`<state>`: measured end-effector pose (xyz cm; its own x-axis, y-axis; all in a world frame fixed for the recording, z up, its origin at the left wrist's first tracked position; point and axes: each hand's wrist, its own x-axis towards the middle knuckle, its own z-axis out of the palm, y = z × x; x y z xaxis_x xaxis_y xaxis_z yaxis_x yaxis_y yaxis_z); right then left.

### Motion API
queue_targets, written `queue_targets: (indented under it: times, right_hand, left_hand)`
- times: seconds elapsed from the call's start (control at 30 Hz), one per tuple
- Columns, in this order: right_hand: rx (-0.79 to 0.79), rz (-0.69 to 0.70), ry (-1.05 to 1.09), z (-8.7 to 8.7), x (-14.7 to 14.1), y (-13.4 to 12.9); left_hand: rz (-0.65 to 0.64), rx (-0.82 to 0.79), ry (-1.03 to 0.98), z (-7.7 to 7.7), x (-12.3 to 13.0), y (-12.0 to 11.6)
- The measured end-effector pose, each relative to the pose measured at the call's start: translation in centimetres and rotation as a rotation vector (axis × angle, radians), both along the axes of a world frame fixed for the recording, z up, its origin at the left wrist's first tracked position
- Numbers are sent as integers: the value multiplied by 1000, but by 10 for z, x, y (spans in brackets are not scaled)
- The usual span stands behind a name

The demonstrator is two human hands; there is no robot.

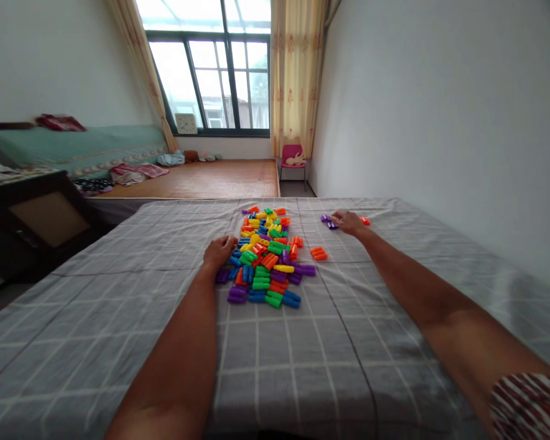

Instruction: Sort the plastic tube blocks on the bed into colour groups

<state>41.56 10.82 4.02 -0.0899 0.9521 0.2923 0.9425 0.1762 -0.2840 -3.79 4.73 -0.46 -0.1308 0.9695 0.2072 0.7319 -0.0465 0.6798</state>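
A pile of colourful plastic pieces in green, blue, orange, yellow and purple lies on the grey checked cloth. My left hand rests at the pile's left edge, its fingers bent beside blue pieces; whether they hold one is hidden. Farther right, my right hand has its fingers closed at some purple pieces, and its exact grip is too small to make out. An orange piece lies just right of that hand. Between the pile and my right hand sits another orange piece.
Beyond the cloth is a bed with a brown mat and clothes on its left. A dark cabinet stands at the left, a pink chair at the back. A white wall runs along the right.
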Motion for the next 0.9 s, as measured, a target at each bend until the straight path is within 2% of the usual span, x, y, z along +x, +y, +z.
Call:
queue_targets:
  times: [0.1, 0.17, 0.27, 0.4, 0.53, 0.9]
  right_hand:
    - [-90, 250, 133, -9, -32, -26]
    - [-124, 304, 234, -19, -48, -42]
    - [-108, 219, 359, -35, -56, -58]
    - [-41, 54, 590, -51, -49, -66]
    - [-53, 61, 715, -56, -44, -65]
    - [-64, 101, 764, -58, -48, -66]
  left_hand:
    - [-7, 10, -10, -2, -1, 1]
    - [-13, 13, -20, -3, -1, 1]
    - [-31, 14, -29, -2, -1, -1]
    - [-46, 9, -54, 1, 1, -5]
    - [-40, 5, -73, 1, 0, -7]
    - [-48, 12, -164, 3, 1, -9]
